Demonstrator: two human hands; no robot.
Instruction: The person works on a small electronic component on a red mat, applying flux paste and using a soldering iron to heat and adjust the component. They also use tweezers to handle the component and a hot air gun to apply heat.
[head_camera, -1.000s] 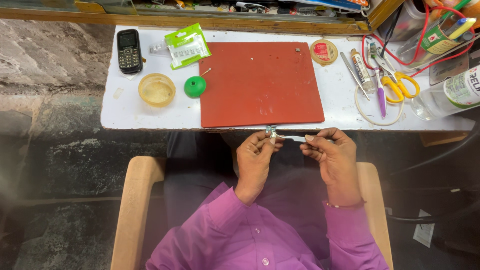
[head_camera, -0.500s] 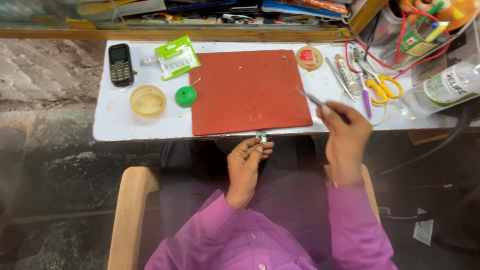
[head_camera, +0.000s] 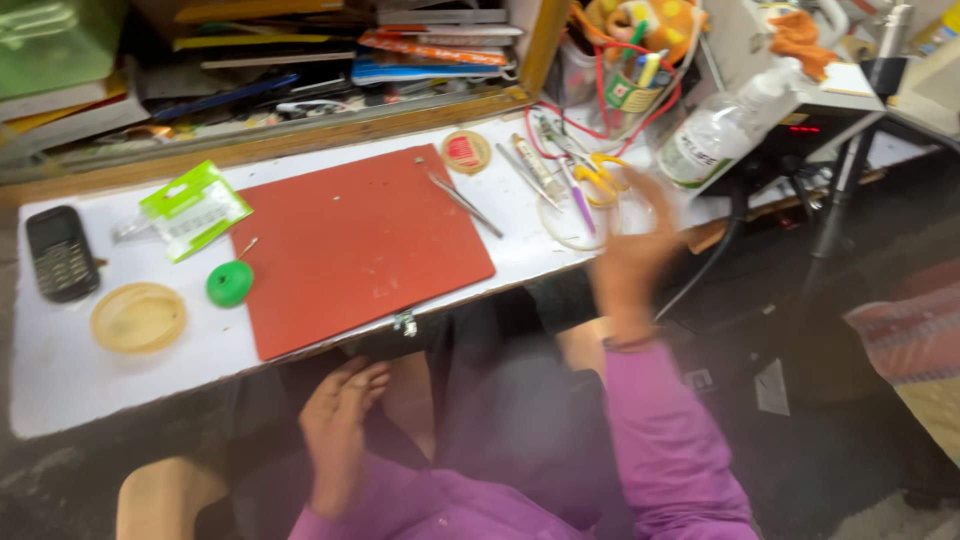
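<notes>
- Two hands are in view, and one is hard to read.
- Left hand (head_camera: 338, 425) rests low in the lap below the surface (head_camera: 60, 370) edge; its fingers (head_camera: 365, 378) are loosely curled, and I cannot tell if they hold something.
- Tweezers (head_camera: 465, 205) lie on the right edge of the red mat (head_camera: 350, 250), apart from both hands; their long axis runs diagonally, from upper left to lower right.
- Right hand (head_camera: 632, 255) is strongly blurred, raised by the surface edge near the scissors (head_camera: 600, 178); its fingers look spread and empty.
</notes>
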